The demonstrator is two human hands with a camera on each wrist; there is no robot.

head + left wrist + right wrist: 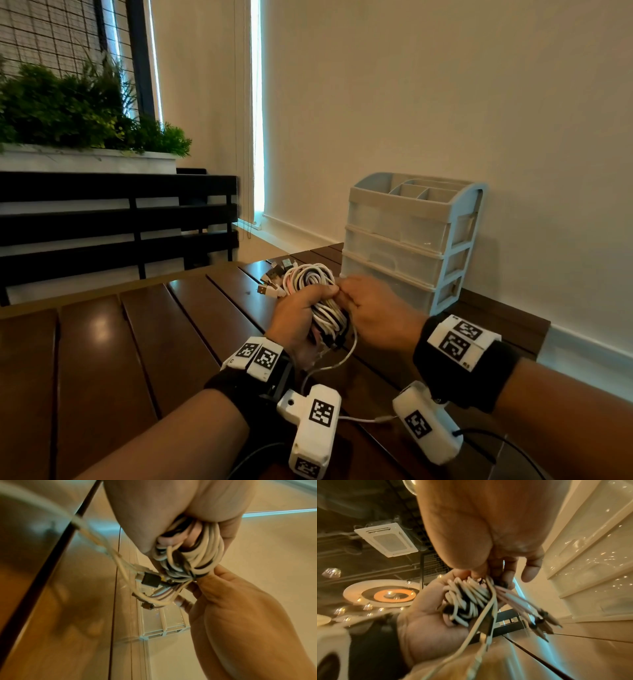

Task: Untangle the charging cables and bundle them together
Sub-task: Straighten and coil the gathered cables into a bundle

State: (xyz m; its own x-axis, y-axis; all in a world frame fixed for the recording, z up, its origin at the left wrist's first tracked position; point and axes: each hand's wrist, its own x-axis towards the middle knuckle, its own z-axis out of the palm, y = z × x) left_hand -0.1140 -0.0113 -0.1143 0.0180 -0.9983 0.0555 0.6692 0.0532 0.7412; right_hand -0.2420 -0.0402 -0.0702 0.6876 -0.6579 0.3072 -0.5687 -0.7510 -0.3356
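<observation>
1. The charging cables (313, 291) are already gathered into one thick coil of white and dark strands, held above the tabletop (137, 342) at about 12 o'clock from the person.
2. The left hand (298, 318) is wrapped tightly round the middle of the coil. The right hand (373, 308) pinches strands at the coil's right side, at about 3 o'clock of the left hand.
3. By my reading the untangling is mostly done. One loose white cable (342, 356) hangs from the bundle down toward 6 o'clock, so wrapping or tucking it in is what seems left.
4. Several plugs (274, 274) stick out at the coil's 10 o'clock side. No tie or band is visible.
5. The tabletop is dark brown wooden slats, glossy with reflections.
6. A pale plastic drawer organiser (411, 240) stands at 1 o'clock against a plain cream wall.
7. At 10 o'clock are a black slatted bench (120, 219) and a planter of greenery (68, 109).
</observation>
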